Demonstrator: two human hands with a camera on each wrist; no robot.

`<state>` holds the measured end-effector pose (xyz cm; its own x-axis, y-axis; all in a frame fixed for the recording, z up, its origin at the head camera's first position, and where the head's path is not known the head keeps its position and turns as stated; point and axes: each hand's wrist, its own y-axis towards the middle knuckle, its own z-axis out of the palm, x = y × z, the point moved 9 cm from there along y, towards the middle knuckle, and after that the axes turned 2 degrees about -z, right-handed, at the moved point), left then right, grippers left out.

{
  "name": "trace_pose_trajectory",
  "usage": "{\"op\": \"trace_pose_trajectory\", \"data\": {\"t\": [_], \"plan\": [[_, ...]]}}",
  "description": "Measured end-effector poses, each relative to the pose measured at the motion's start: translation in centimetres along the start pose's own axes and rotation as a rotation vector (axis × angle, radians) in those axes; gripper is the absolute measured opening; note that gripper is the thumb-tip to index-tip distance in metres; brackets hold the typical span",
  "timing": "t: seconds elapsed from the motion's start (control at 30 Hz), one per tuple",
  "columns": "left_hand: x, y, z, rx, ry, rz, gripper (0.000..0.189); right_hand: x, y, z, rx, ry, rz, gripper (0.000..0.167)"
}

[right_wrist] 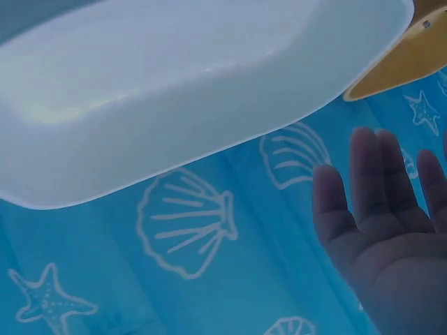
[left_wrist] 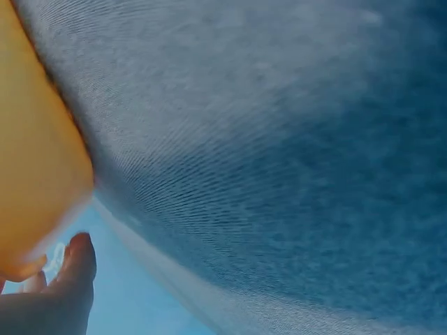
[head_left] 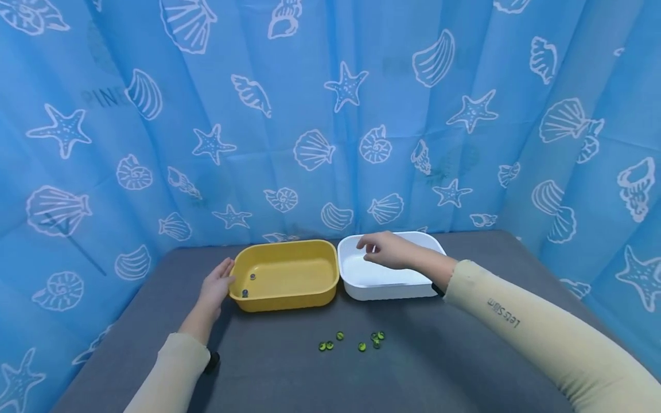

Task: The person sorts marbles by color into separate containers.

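looks partway by my read: 2 dark marbles [head_left: 245, 293] sit inside the yellow tray [head_left: 289, 301] at its left end, while 7 green marbles [head_left: 362, 346] are left loose on the grey table [head_left: 279, 367] in front of the trays. 2 trays total, side by side; no marbles visible in the white tray [head_left: 356, 269], though the arm hides part. 2 hands, apart: left [head_left: 214, 288] rests against yellow's left rim, fingers relaxed; right [head_left: 389, 250] hovers over white, fingers loose, nothing held.
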<state>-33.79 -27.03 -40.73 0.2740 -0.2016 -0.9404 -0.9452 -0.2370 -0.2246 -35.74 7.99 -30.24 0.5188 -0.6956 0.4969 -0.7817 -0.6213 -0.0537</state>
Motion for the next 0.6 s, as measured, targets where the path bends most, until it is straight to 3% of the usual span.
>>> {"op": "trace_pose_trajectory", "data": {"t": [0.27, 0.43, 0.6], "plan": [[-0.7, -1.1, -1.3, -0.023, -0.027, 0.059, 0.063, -2.4, -3.6, -2.2, -0.169, 0.005, -0.010, 0.038], [-1.7, -2.6, -2.0, -0.049, -0.013, 0.095, 0.060, -4.5, -5.6, -3.1, -0.239, 0.032, 0.045, 0.045], [-2.6, -4.2, -2.1, -0.045, 0.060, 0.155, 0.057, -6.6, -7.3, -3.2, -0.281, 0.040, 0.099, 0.050]]}}
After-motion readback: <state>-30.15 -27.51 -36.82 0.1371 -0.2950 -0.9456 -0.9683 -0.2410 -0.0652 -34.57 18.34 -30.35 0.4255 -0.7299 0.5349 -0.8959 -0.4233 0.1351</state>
